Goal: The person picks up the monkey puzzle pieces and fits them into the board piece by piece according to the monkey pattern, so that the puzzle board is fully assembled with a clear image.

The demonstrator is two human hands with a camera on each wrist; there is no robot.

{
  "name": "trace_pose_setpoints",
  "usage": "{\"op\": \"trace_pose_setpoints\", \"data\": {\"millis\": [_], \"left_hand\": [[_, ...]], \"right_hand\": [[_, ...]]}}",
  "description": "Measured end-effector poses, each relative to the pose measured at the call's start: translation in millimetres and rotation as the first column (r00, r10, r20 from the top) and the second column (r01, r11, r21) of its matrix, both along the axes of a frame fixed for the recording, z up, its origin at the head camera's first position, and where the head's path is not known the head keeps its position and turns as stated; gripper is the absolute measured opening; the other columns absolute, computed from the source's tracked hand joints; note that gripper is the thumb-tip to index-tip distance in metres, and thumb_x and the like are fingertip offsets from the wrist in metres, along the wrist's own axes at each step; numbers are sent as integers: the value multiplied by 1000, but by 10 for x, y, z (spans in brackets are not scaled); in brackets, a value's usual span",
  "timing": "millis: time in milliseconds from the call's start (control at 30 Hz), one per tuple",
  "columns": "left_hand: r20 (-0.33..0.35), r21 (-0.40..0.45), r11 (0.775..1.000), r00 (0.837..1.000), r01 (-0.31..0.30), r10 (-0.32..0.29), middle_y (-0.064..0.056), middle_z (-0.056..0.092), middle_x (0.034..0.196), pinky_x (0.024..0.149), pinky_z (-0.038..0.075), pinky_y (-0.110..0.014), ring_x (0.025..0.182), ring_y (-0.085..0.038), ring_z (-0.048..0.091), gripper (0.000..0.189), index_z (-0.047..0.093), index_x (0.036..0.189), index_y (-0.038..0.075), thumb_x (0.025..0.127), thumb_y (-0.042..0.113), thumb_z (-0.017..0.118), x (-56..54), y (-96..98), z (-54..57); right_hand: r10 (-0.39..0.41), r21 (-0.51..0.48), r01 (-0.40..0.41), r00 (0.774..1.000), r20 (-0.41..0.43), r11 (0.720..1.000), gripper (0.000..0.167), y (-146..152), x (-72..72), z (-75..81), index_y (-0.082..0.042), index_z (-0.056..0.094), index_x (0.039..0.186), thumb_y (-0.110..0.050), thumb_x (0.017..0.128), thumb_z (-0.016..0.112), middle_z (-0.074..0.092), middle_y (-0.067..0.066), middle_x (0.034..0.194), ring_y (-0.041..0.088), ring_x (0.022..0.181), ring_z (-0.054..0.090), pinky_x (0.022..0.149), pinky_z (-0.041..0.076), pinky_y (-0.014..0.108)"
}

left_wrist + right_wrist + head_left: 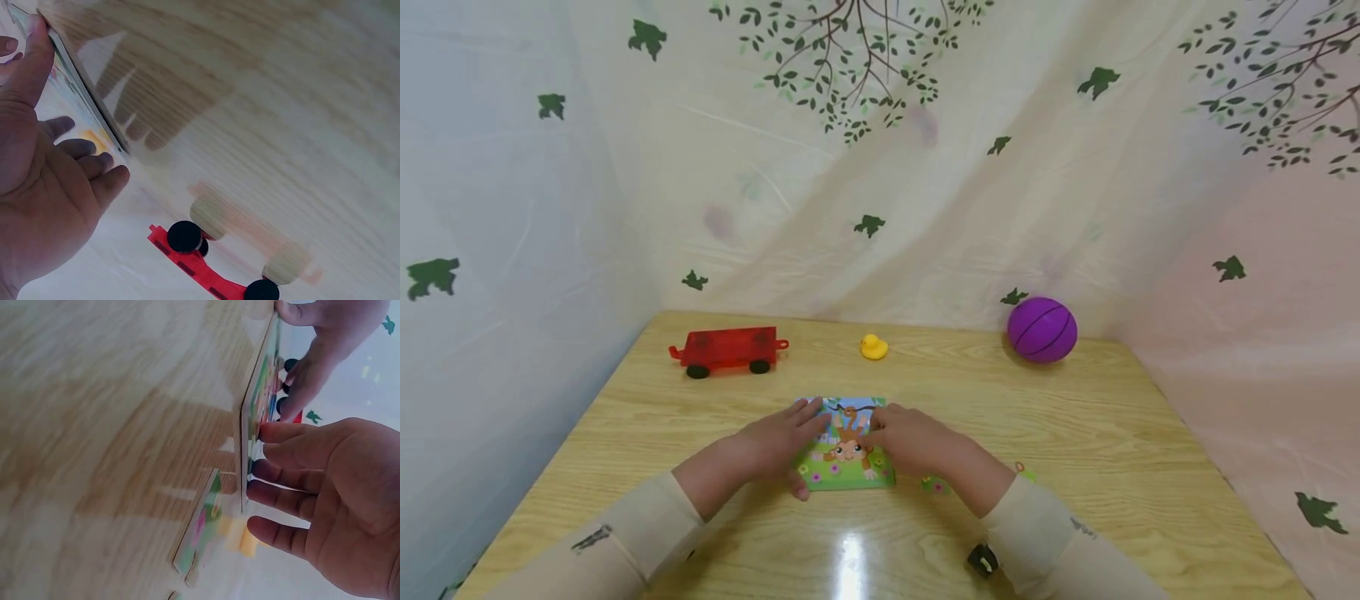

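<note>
A small flat jigsaw puzzle (847, 475) with a cartoon monkey on green and blue lies on the wooden table. My left hand (778, 442) rests over its left side, fingers spread and thumb at the near edge. My right hand (917, 442) touches the upper right of the picture with its fingertips. The right wrist view has those fingers nearly straight against the puzzle's face. A loose puzzle piece (199, 528) with a pink flower lies just right of the puzzle, partly behind my right hand in the head view.
Along the back of the table (1120, 425) stand a red toy wagon (730, 348), a yellow rubber duck (873, 347) and a purple ball (1042, 330). A small black object (982, 560) lies beside my right sleeve. Printed cloth (925, 208) hangs behind and at both sides.
</note>
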State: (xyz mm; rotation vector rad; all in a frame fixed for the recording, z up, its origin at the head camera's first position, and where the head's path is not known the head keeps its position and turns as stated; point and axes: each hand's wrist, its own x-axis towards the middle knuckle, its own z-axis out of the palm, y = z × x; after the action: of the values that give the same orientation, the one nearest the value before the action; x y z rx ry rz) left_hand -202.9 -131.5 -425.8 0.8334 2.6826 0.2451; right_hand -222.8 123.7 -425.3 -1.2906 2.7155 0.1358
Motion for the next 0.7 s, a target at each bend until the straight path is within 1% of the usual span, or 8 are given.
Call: {"op": "trace_pose_setpoints", "data": {"millis": [100,200,300,367,433,500,633,700], "left_hand": [[25,26,998,998,-55,54,-19,17,163,117,28,-54,149,-42,16,116,23,155,4,67,50,84,11,-28,-13],[54,39,995,995,-88,86,-18,18,163,116,28,-54,150,-40,15,114,24,154,4,69,50,83,12,-42,-17],[69,28,995,993,-95,93,-16,17,163,116,29,-54,150,-38,14,109,28,153,6,70,53,82,-7,-41,-36],[76,12,995,993,-95,94,-15,16,164,117,28,-53,151,-37,13,108,30,153,8,70,55,81,-15,-41,-36],[77,4,996,993,-86,86,-15,15,164,117,28,-53,151,-37,13,108,31,152,7,70,56,81,-18,-46,-33],[80,5,997,994,-81,80,-15,15,164,117,28,-53,151,-38,13,109,31,153,6,69,55,81,-17,-54,-25],[77,9,997,994,-77,76,-13,16,164,116,29,-54,151,-37,14,109,32,153,6,70,55,81,-5,-66,-8],[78,6,997,994,-79,78,-12,16,164,115,31,-55,151,-37,14,108,32,153,8,70,56,81,-6,-66,-1]], "right_hand": [[-4,-39,5,1000,22,999,43,9,7,-3,-27,62,134,-5,99,54,58,-1,119,15,104,52,88,49,28],[-17,-131,29,996,85,991,38,65,12,10,-20,62,134,-6,99,53,59,1,121,17,109,53,94,49,31],[-61,-210,94,985,159,973,36,174,21,40,-14,59,135,-12,100,54,59,3,124,19,115,53,98,48,36],[-109,-233,155,974,196,960,35,265,33,67,-13,58,136,-18,101,55,59,3,128,21,120,53,100,48,40],[-164,-228,213,963,215,950,35,357,54,96,-12,58,134,-22,100,57,59,3,128,22,121,53,100,48,41],[-214,-201,259,952,219,945,36,446,87,120,-11,61,130,-25,97,62,60,3,125,23,120,54,99,48,42],[-300,-96,322,935,191,942,38,579,171,145,-12,67,114,-34,85,77,62,-1,108,21,104,56,88,51,41],[-323,-39,334,930,174,942,38,623,210,131,-14,67,101,-40,78,82,60,-5,96,17,94,53,80,49,37]]}}
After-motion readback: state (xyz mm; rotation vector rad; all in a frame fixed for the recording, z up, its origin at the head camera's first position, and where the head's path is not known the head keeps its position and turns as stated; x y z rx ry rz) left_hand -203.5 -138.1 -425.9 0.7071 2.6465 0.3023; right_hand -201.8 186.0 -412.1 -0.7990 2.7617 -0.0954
